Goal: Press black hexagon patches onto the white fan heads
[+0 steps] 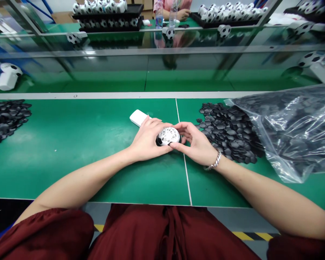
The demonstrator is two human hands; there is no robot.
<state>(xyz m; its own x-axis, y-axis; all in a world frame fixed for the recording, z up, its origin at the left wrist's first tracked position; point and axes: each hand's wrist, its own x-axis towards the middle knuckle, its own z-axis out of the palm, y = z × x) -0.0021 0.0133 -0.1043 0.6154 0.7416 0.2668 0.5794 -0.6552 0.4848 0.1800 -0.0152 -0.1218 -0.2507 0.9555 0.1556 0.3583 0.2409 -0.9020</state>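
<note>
A white ball-shaped part (169, 135) with a honeycomb lattice and a white handle (138, 117) reaching back-left rests in both my hands above the green table (83, 144). My left hand (147, 139) wraps around its left side, fingers closed on it. On the ball's right side, my right hand (193, 141), with a metal bracelet at the wrist, pinches the ball with thumb and fingertips. A dark piece shows at the ball's lower left edge.
A heap of black hexagonal pieces (227, 131) lies right of my hands, spilling from a clear plastic bag (292, 126). Another black heap (5, 117) sits far left. Finished football-patterned parts (8, 76) lie on the conveyor; trays of them (105, 11) stand beyond, where another person sits.
</note>
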